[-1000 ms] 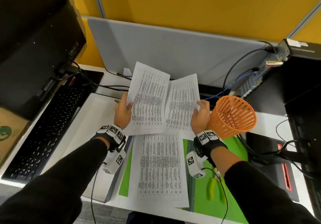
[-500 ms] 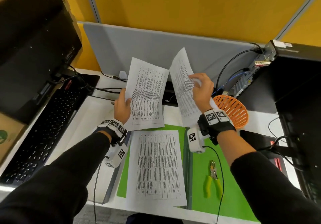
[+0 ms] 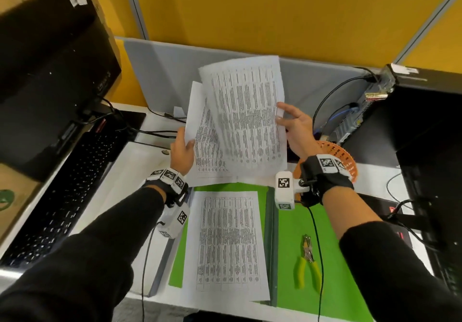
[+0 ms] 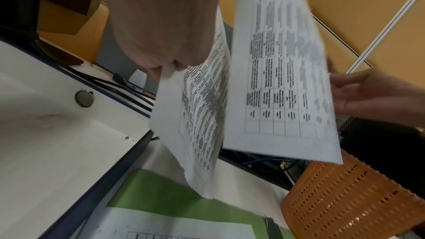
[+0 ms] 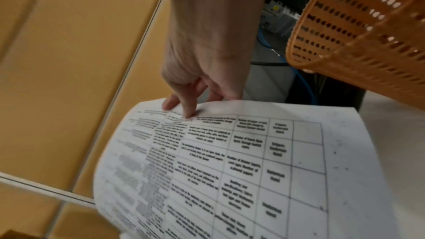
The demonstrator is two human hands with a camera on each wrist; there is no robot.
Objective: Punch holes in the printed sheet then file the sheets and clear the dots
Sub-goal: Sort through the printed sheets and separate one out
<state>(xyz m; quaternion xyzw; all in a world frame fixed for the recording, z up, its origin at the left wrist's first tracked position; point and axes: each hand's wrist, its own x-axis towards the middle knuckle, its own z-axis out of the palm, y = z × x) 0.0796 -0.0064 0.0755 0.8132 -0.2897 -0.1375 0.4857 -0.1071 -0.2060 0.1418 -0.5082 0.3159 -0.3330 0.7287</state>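
Note:
My left hand (image 3: 182, 150) pinches the left edge of one printed sheet (image 3: 200, 151) held up over the desk's back. My right hand (image 3: 296, 128) pinches the right edge of a second printed sheet (image 3: 246, 111), which overlaps in front of the first. The left wrist view shows the left hand (image 4: 161, 24), its sheet (image 4: 202, 115) and the second sheet (image 4: 282, 79) close in front. In the right wrist view the fingers (image 5: 188, 108) grip that sheet (image 5: 230, 170). A third sheet (image 3: 227, 244) lies flat on the open green folder (image 3: 312, 234). Yellow-handled punch pliers (image 3: 307, 264) lie on the folder's right half.
An orange mesh basket (image 3: 347, 161) stands behind my right wrist. A black keyboard (image 3: 57, 196) and a monitor (image 3: 50, 71) fill the left side. A computer tower (image 3: 425, 146) with cables stands at the right. A grey partition (image 3: 162, 71) closes the back.
The right hand lifted its sheet and swung it left, so it now overlaps the left hand's sheet instead of hanging beside it. The left hand stayed roughly in place.

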